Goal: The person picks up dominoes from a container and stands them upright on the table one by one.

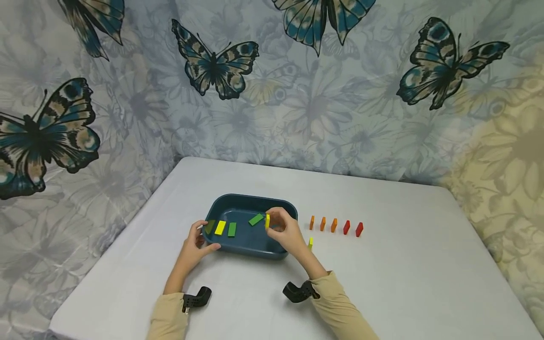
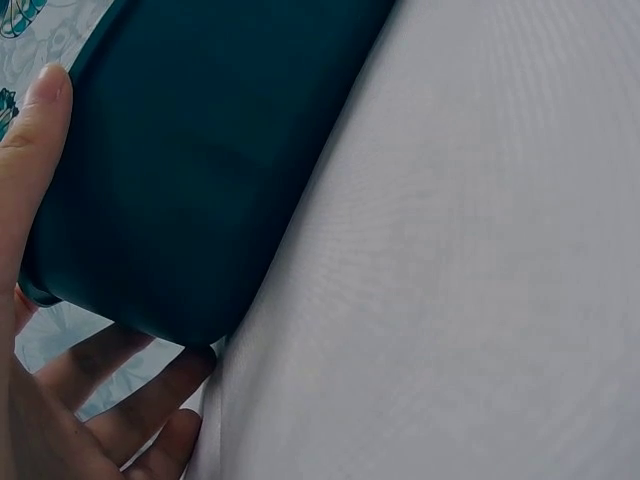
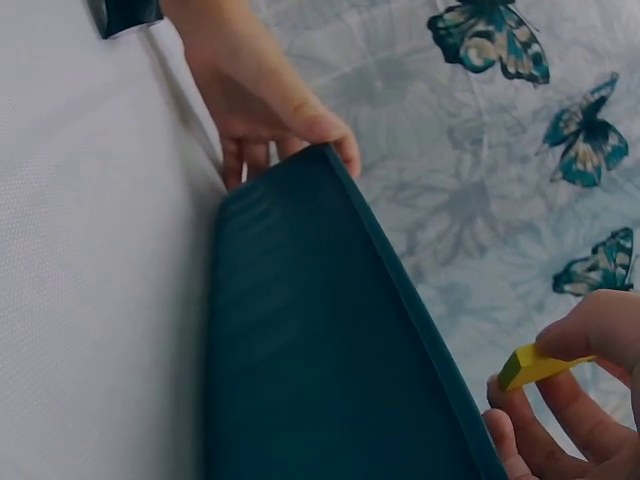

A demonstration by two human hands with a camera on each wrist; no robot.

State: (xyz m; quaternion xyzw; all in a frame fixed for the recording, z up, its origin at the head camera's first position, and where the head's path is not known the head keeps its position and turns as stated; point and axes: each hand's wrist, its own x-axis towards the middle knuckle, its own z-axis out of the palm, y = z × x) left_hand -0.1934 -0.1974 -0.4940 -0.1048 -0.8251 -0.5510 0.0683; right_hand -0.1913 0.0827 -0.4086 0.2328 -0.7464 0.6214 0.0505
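A dark teal plastic tray (image 1: pixel 250 251) stands on the table. My left hand (image 1: pixel 193 250) grips its left end, fingers at the outer wall and thumb at the front rim; the left wrist view shows the fingers around the tray's corner (image 2: pixel 190 200). Over the tray's right part, my right hand (image 1: pixel 286 233) pinches a yellow domino block (image 1: pixel 267 221) between thumb and fingertips. The right wrist view shows that block (image 3: pixel 530 366) above the rim. Inside the tray lie an olive-looking block (image 1: pixel 209 226), a yellow block (image 1: pixel 220 227) and two green blocks, one (image 1: pixel 232 229) left, another (image 1: pixel 256 219) further right.
Right of the tray, three orange blocks (image 1: pixel 323 223) and two red blocks (image 1: pixel 359 229) stand upright in a row. Another yellow block (image 1: pixel 310 243) stands close by my right wrist, partly hidden. Butterfly-patterned cloth (image 1: pixel 323 118) hangs behind the white table (image 1: pixel 408 274).
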